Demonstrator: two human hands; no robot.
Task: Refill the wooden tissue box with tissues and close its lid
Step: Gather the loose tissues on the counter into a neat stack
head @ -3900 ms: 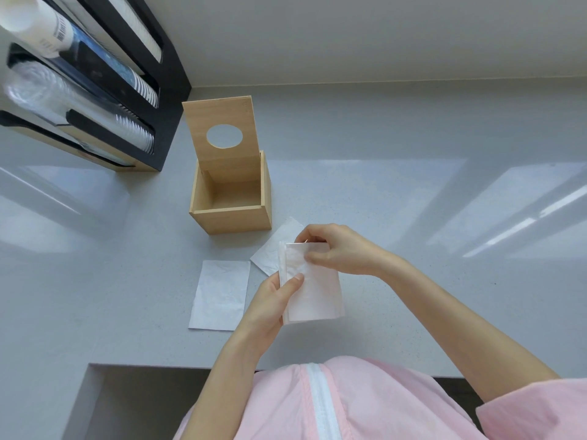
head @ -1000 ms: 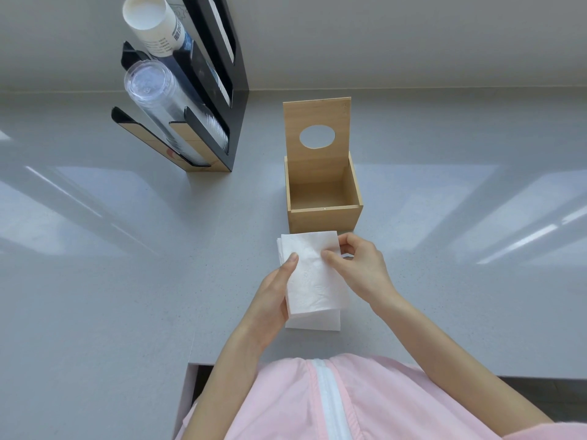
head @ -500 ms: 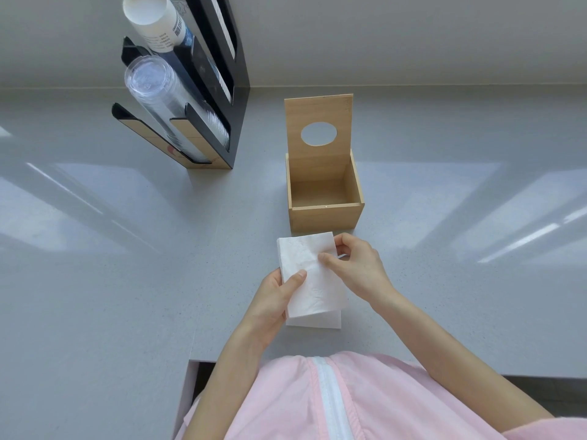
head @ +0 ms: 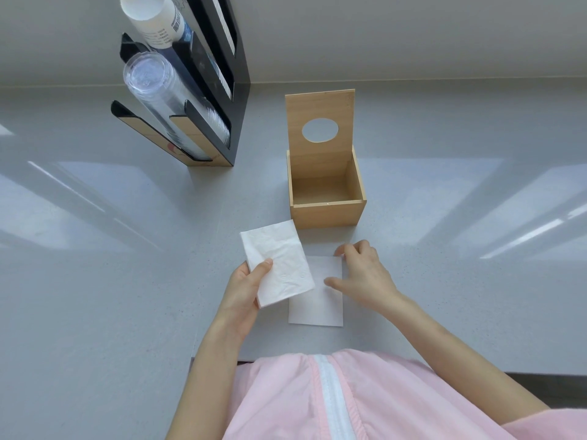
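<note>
The wooden tissue box (head: 327, 214) stands open on the grey counter, nothing visible inside. Its lid (head: 320, 122), with an oval hole, is tilted up at the back. My left hand (head: 244, 289) holds a folded stack of white tissues (head: 279, 262) just in front of the box, to its left. One flat white tissue (head: 319, 300) lies on the counter below the stack. My right hand (head: 362, 276) rests on that flat tissue's right edge, fingers spread, fingertips at its top right corner.
A black and wood cup dispenser (head: 190, 90) stands at the back left, holding a paper cup stack (head: 152, 17) and a clear cup stack (head: 158, 87). The wall runs behind the box. The counter's front edge (head: 444, 371) is near my pink jacket.
My right hand has let go of the stack and dropped onto the flat tissue on the counter. My left hand has swung the stack left and tilted it. The box has not moved.
</note>
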